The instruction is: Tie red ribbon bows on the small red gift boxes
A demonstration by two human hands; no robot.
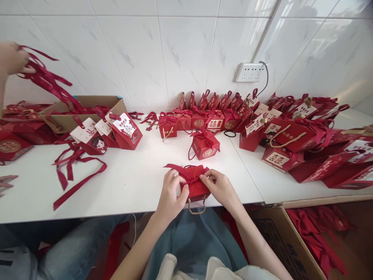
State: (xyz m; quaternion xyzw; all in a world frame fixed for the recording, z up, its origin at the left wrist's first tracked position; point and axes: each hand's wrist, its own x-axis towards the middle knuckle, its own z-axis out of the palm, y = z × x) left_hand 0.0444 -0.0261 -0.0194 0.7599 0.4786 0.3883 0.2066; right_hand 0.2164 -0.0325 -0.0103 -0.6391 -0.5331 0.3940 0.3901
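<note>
A red gift box [198, 189] with a gold rope handle rests at the table's front edge, right before me. A dark red ribbon [190, 177] is gathered across its top. My left hand [172, 190] pinches the ribbon at the left of its middle, thumb against fingers. From the right, my right hand [217, 184] pinches it near the same spot with thumb and forefinger. Just behind stands another red gift box [205, 146] topped with a ribbon bow. The ribbon's exact crossing is partly covered by my fingers.
A co-worker's hand [14, 58] holds a bunch of ribbons [48, 79] over an open cardboard box [62, 120] at the left. Loose ribbons [83, 167] lie on the white table [140, 182]. Many red boxes [297, 136] crowd the right; a carton [279, 233] stands below.
</note>
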